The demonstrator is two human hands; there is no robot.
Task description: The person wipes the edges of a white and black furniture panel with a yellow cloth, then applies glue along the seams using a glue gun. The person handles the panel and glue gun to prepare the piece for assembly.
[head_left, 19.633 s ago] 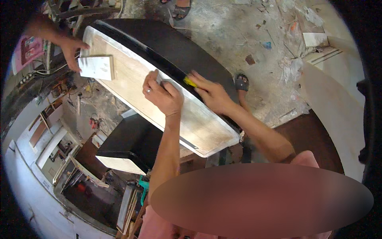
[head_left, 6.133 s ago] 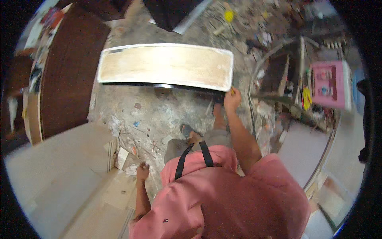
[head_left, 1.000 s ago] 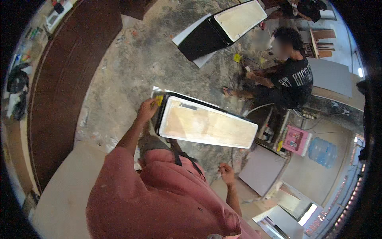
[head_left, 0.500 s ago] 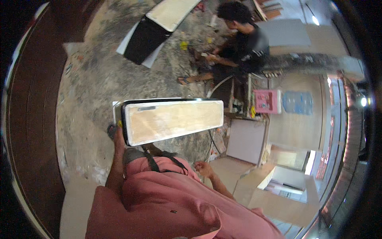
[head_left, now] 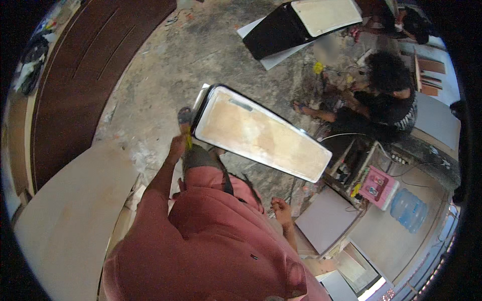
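Note:
My left hand (head_left: 176, 148) hangs at my left side, its fingers closed round a small yellow thing (head_left: 189, 137) whose kind I cannot make out. Just ahead of that hand is a long box-like piece (head_left: 261, 133) with a pale wooden face, a whitish border and a black rim; it stands in front of my legs. I cannot tell whether the hand touches it. My right hand (head_left: 282, 210) is beside my right hip, fingers curled in; their inside is hidden. It is apart from the long piece.
Beyond lies a black piece with a cream top (head_left: 329, 17) on white sheets. A co-worker (head_left: 386, 95) crouches at the right. Nearby are a pink container (head_left: 376, 187), a blue water bottle (head_left: 408, 209) and a pale panel (head_left: 329, 220). A brown panelled piece (head_left: 95, 55) stands left, a large pale board (head_left: 75, 215) nearer.
My view has turned left, so the room appears swung clockwise and the co-worker lies farther right. The large pale board at left shows more. Both hands stay low and closed.

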